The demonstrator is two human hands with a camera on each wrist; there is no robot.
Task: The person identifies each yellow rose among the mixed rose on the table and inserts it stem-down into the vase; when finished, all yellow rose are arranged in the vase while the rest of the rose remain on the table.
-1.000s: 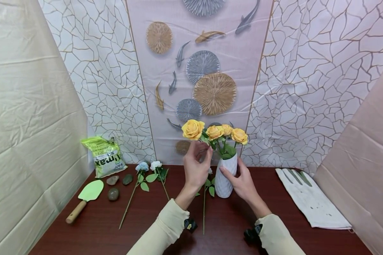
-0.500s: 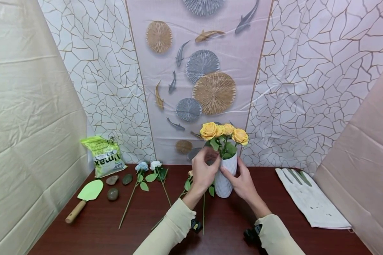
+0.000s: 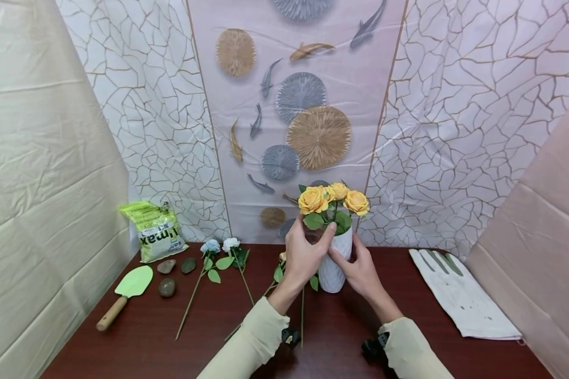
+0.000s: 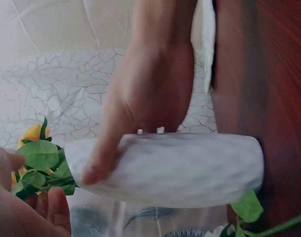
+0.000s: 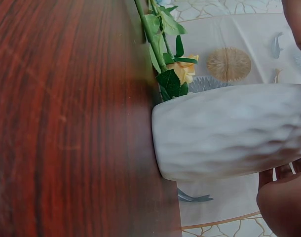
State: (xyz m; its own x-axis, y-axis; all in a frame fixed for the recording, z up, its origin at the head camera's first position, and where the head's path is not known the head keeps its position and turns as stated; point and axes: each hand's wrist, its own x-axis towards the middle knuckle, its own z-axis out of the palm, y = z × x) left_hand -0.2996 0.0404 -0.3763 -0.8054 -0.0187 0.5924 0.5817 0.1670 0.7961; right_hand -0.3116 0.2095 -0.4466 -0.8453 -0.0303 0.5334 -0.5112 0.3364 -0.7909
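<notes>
A white textured vase (image 3: 333, 275) stands upright on the table, with several yellow roses (image 3: 313, 200) in its mouth. My right hand (image 3: 363, 272) grips the vase from the right, thumb across its front near the rim; the fingers behind it are partly hidden. At the left of the rim is my left hand (image 3: 304, 257), thumb and fingers apart around the stems and green leaves (image 4: 43, 155). The left wrist view shows a gap between that thumb and the fingers, with leaves there and no firm pinch visible.
Left of the vase lie a blue flower (image 3: 211, 247), a white flower (image 3: 231, 244) and a pale-yellow rose (image 5: 185, 70). Farther left are stones (image 3: 167, 287), a green trowel (image 3: 134, 282) and a green bag (image 3: 155, 232). White gloves (image 3: 464, 297) lie at right.
My left hand has brought a yellow rose rightward and down into the vase, then loosened its fingers from the stem. The right hand keeps its hold on the vase.
</notes>
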